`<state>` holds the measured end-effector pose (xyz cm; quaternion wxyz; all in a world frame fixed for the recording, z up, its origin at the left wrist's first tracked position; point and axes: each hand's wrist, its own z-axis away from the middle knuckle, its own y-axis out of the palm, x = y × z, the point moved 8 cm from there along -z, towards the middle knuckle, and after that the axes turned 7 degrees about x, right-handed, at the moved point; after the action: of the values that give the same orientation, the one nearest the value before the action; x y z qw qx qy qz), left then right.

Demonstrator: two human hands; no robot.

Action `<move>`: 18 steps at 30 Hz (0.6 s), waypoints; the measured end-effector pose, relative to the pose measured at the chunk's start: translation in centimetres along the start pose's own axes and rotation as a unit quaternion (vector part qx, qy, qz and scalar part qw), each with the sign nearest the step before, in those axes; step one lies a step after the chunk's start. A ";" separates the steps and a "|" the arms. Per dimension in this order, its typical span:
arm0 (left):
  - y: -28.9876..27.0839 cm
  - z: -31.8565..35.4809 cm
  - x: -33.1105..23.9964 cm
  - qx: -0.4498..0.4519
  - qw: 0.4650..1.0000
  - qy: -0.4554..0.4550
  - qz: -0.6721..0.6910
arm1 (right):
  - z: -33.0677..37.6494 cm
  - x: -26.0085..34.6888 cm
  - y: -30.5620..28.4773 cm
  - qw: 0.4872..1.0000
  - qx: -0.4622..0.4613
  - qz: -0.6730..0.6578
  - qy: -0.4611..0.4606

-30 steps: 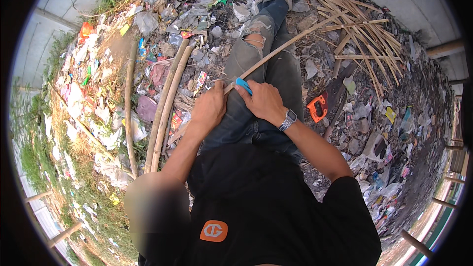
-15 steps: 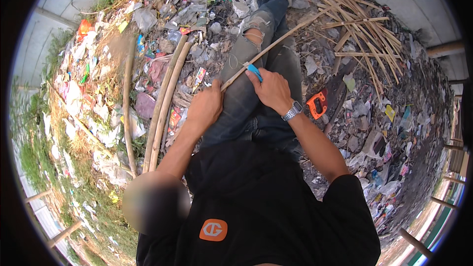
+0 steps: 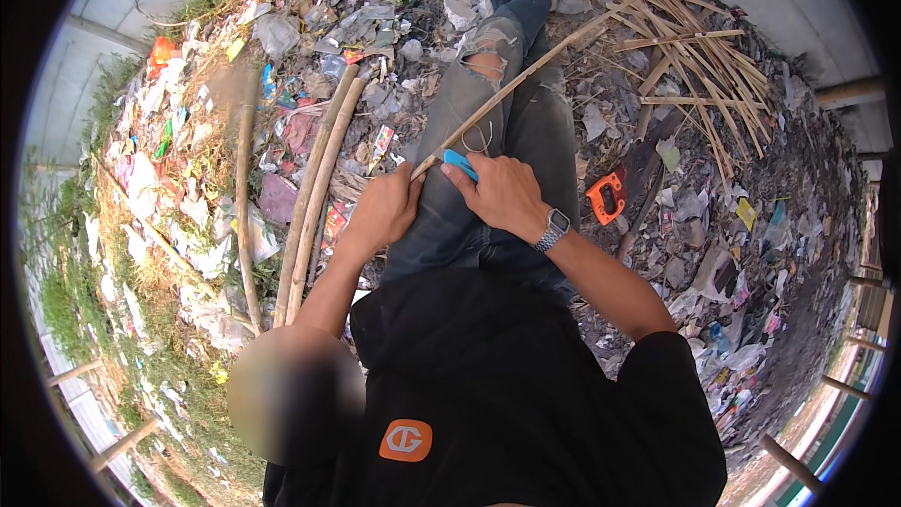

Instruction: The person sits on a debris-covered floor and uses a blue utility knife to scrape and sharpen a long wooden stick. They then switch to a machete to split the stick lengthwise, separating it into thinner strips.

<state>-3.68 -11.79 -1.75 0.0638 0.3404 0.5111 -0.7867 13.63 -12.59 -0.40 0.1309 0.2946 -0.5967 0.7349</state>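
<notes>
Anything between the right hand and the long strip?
Just the blue tool the right hand grips, close to the long strip, and a thin pale curl looping beside it; nothing else visible blocks the way.

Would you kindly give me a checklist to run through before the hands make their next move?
1. Left hand gripping the thin wooden strip near its lower end: ok.
2. Right hand holding the blue tool: ok.
3. Orange saw handle lying apart from both hands: ok.
4. Knee covered beneath the strip: not ok; bare skin shows through the torn trousers.
5. Tool's edge clear of the left fingers: cannot tell; too small to make out.
</notes>
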 end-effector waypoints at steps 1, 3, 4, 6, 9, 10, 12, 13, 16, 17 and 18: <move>-0.1 -0.1 -0.1 0.002 1.000 0.001 0.000 | -0.3 0.3 0.8 1.000 0.007 -0.003 0.005; -0.3 -0.3 -0.1 0.005 1.000 0.003 -0.001 | -0.7 -0.5 1.5 1.000 -0.008 -0.001 0.021; -0.4 -0.2 0.0 0.008 1.000 -0.005 -0.008 | -1.1 -1.5 1.3 0.999 -0.029 0.005 0.029; -0.3 0.4 0.1 0.019 0.999 -0.019 -0.018 | -2.2 -4.6 -1.0 0.994 -0.054 0.000 0.099; -0.6 1.1 0.0 0.032 0.999 -0.031 -0.028 | -3.6 -10.7 -4.8 0.989 -0.064 0.003 0.131; -0.7 1.1 0.0 0.035 0.999 -0.025 -0.026 | -3.6 -11.7 -5.7 0.982 -0.110 0.003 0.152; -1.3 1.0 0.1 0.039 0.999 -0.007 -0.020 | -4.4 -18.5 -7.9 0.952 -0.205 -0.034 0.223; -1.6 1.6 0.2 0.065 0.998 -0.016 -0.020 | -3.6 -25.1 -10.3 0.925 -0.260 -0.069 0.270; -1.4 4.9 4.0 0.101 0.994 -0.032 -0.017 | 0.7 -31.0 -15.4 0.905 -0.274 0.003 0.325; -1.4 5.5 4.7 0.097 0.995 -0.030 0.006 | 1.4 -30.1 -15.8 0.909 -0.258 0.016 0.326; -1.4 5.9 5.2 0.094 0.995 -0.027 0.029 | 1.4 -28.8 -15.7 0.922 -0.244 0.028 0.299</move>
<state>-11.00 -14.83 -2.38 0.0684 0.3381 0.4231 -0.8379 45.37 -5.31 -4.65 0.3501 0.0032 -0.6989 0.6236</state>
